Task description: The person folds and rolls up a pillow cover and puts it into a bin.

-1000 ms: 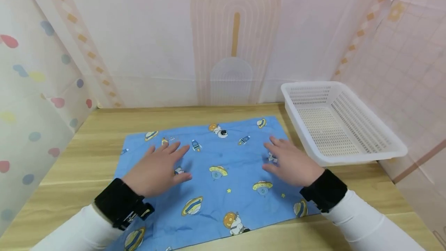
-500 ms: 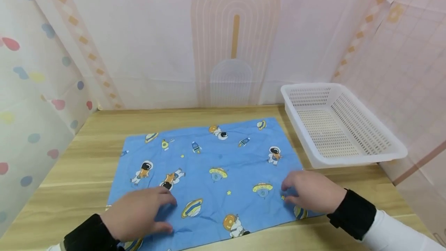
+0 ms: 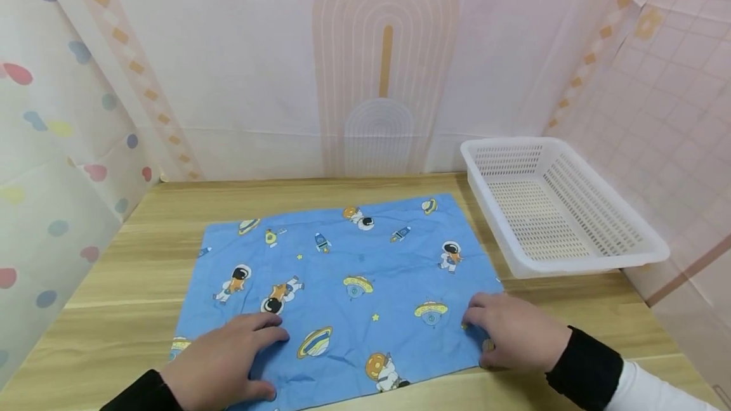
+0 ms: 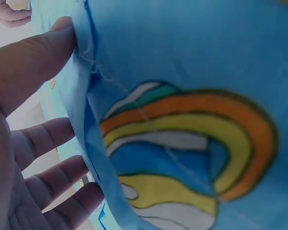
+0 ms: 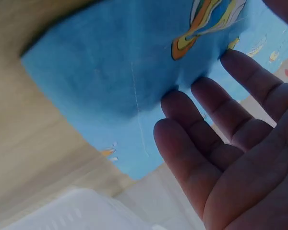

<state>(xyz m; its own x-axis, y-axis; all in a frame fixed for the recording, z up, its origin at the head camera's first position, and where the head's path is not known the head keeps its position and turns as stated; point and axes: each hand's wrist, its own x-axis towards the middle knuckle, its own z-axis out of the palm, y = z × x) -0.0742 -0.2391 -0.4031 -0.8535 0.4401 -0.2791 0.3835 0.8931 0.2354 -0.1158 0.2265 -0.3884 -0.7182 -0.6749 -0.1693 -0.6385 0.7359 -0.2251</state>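
Note:
A blue cloth (image 3: 394, 290) printed with astronauts, rockets and ringed planets lies spread on the wooden table, with a few small creases. My left hand (image 3: 228, 357) rests over its near left part, thumb apart from the fingers. In the left wrist view, the thumb and fingertips (image 4: 84, 196) touch the cloth along a raised fold. Over the cloth's near right corner is my right hand (image 3: 520, 332), fingers slightly bent. The right wrist view shows its fingertips (image 5: 170, 98) touching the cloth, dimpling it; the thumb is mostly out of that view.
A white perforated plastic basket (image 3: 594, 265) stands at the back right of the wooden table (image 3: 137, 259). Patterned sheets hang as a back wall (image 3: 251, 81) and along both sides.
Both hands have drawn back toward the cloth's near side, the right also outward to the corner. In the last half second they have lowered onto the cloth. The cloth and basket have stayed put.

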